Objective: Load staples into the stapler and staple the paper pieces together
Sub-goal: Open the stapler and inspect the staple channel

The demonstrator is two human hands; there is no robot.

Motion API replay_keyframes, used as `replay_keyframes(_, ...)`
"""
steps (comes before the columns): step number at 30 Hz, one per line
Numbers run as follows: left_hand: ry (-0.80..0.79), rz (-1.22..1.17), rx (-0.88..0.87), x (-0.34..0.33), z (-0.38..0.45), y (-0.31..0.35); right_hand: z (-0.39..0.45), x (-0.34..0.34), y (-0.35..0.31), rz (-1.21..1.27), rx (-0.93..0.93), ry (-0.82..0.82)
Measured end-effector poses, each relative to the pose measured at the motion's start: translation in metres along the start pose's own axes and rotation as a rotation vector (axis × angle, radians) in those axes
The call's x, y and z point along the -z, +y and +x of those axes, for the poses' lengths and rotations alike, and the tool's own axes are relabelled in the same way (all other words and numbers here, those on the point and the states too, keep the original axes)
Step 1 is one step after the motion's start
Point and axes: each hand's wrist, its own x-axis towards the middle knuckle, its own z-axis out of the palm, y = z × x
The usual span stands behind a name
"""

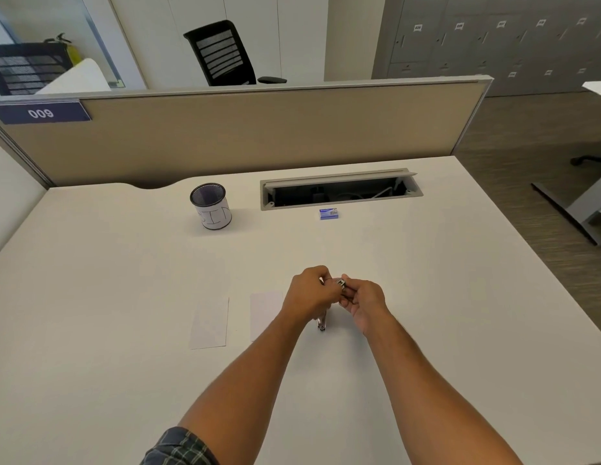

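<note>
My left hand (309, 292) is closed around a small metal stapler (321, 322); its rear end sticks out below the fist. My right hand (362, 302) touches the left one and pinches a small metal piece (341, 283) at the stapler's top end; whether this is a staple strip or part of the stapler is unclear. Two white paper pieces lie flat on the desk to the left: one (210, 323) further left, the other (263, 310) partly hidden by my left forearm. A small blue staple box (329, 214) sits farther back on the desk.
A mesh pen cup (211, 207) with a paper label stands at the back left. An open cable tray (339, 192) is set into the white desk (91, 280) behind the staple box. A beige partition closes the far side; the desk's right edge drops to the floor.
</note>
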Motion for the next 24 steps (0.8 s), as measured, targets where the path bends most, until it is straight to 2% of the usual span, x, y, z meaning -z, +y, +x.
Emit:
replay_keyframes(5,-0.013,-0.080,0.060,-0.003,0.003,0.001,-0.001,0.001,-0.005,-0.029,0.017,0.021)
replay_keyframes(13,-0.124,-0.379,0.164,0.000,0.004,-0.001,-0.003,-0.005,-0.009,-0.130,0.016,0.011)
replay_keyframes(20,-0.106,-0.364,0.259,-0.005,0.006,-0.002,-0.005,-0.005,-0.010,-0.134,-0.028,0.006)
replay_keyframes(24,-0.107,-0.380,0.232,-0.005,0.005,-0.004,-0.006,-0.005,-0.012,-0.126,-0.037,0.008)
